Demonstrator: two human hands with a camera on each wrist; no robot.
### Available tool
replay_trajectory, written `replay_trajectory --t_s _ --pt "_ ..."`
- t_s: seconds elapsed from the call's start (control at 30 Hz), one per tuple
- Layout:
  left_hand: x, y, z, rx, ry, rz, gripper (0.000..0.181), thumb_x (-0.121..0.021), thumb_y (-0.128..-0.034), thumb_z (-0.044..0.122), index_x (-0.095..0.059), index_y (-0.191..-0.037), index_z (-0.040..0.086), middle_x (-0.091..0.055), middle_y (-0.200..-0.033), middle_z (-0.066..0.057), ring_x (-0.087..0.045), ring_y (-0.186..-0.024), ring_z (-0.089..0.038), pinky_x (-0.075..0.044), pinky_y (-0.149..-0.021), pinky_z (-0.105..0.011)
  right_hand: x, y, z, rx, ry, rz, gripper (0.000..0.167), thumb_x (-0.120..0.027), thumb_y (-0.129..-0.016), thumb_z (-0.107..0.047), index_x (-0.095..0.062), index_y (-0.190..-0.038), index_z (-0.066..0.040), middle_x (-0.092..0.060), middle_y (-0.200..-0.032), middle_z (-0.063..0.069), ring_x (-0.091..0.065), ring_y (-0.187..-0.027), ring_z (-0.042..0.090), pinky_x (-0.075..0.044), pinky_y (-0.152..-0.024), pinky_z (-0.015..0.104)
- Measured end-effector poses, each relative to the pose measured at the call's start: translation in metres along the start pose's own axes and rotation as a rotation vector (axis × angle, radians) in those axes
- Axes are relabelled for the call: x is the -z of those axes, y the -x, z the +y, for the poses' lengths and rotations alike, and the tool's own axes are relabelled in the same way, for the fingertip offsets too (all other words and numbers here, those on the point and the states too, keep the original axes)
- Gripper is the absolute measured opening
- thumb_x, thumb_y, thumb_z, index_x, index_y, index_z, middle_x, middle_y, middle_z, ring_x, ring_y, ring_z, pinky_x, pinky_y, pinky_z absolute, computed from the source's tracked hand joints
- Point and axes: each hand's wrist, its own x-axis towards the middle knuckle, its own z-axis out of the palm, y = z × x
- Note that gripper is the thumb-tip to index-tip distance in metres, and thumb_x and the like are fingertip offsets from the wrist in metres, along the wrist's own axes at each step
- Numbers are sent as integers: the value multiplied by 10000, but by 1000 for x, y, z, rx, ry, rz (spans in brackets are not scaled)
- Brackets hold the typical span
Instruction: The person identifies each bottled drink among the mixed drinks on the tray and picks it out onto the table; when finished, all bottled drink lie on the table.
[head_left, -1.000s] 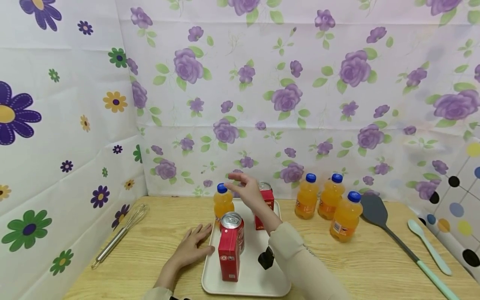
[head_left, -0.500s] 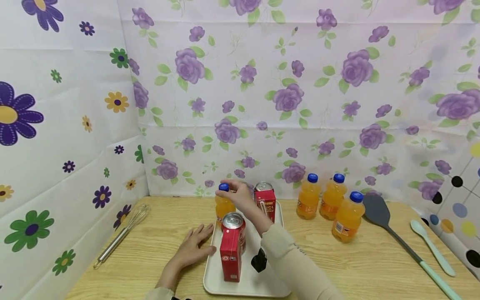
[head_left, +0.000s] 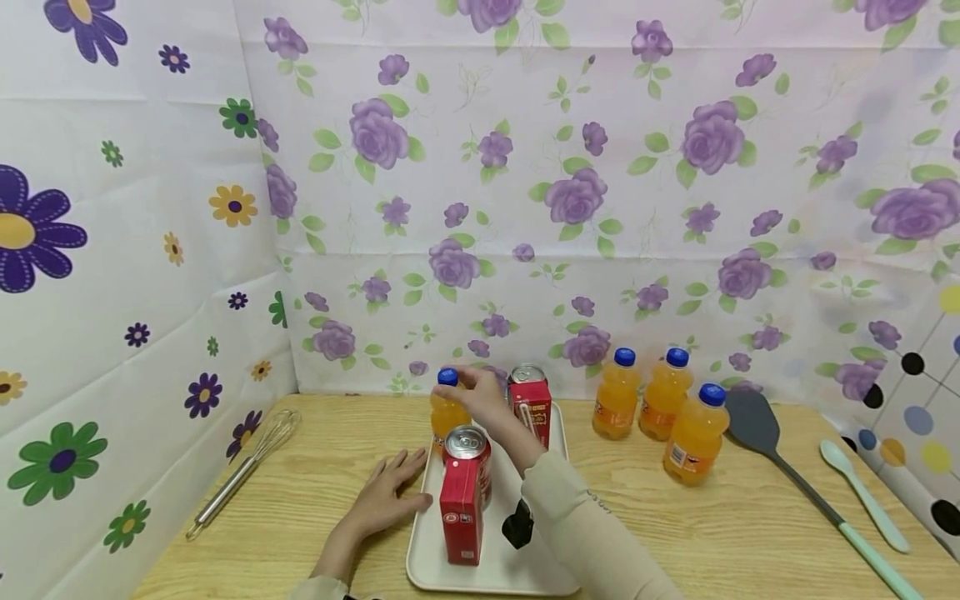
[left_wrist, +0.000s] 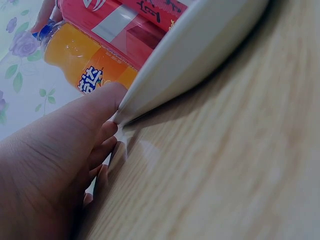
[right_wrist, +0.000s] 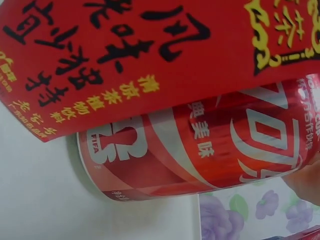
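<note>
My right hand (head_left: pixel 483 398) reaches over the tray and pinches the top of an orange soda bottle (head_left: pixel 448 414) just under its blue cap. That bottle stands upright at the tray's far left corner. In the left wrist view, fingers show beside the cap of the soda bottle (left_wrist: pixel 75 55). My left hand (head_left: pixel 386 492) lies flat on the table, its thumb touching the left rim of the white tray (head_left: pixel 495 575). Nearer me on the tray are a cola can (head_left: pixel 467 442) and a red drink carton (head_left: pixel 460 521). Another red carton (head_left: pixel 531 404) and can (head_left: pixel 528 372) stand far right.
Several orange soda bottles are grouped right of the tray, the front bottle (head_left: pixel 696 437) closest to me. Beyond them lie a grey-headed spatula (head_left: pixel 757 425) and a pale green spoon (head_left: pixel 862 496). A whisk (head_left: pixel 243 473) lies at left. Flowered cloth hangs behind.
My right hand has come down from above the far end of the tray onto the bottle's neck and now pinches it. The left hand stays in place.
</note>
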Motion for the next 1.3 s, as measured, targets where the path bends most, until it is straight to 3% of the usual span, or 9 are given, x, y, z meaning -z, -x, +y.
replay_trajectory --t_s 0.37,0.73,1.03,1.3 --pt "0 2 1 -10 -20 3 733 -682 -826 421 -468 -1451 103 -416 -1545 -82 -235 -1486 -415 -48 -1234 -609 -4 2 2 5 -36 61 433 -749 -855 -224 -665 -1258 -87 -657 -1293 140 -587 -1262 305 -467 -1092 453" --pt "-1 1 5 -35 -14 2 716 -681 -830 396 -474 -1447 99 -417 -1545 -81 -230 -1487 -414 -41 -1233 -610 0 6 5 35 8 209 438 -775 -822 -287 -701 -1214 -108 -720 -1175 114 -663 -1140 253 -574 -939 359" --pt "-2 0 2 -19 -1 8 720 -689 -818 374 -472 -1447 98 -422 -1542 -72 -236 -1492 -393 -47 -1240 -592 7 6 -15 151 -155 247 440 -767 -827 -191 -677 -1244 -84 -657 -1275 143 -605 -1241 264 -512 -1024 363" --pt "-1 1 0 -37 -11 14 722 -687 -825 382 -469 -1450 95 -420 -1541 -88 -233 -1487 -411 -47 -1233 -609 24 8 -45 185 -272 266 399 -750 -844 -157 -686 -1237 -119 -705 -1201 133 -686 -1112 226 -544 -996 336"
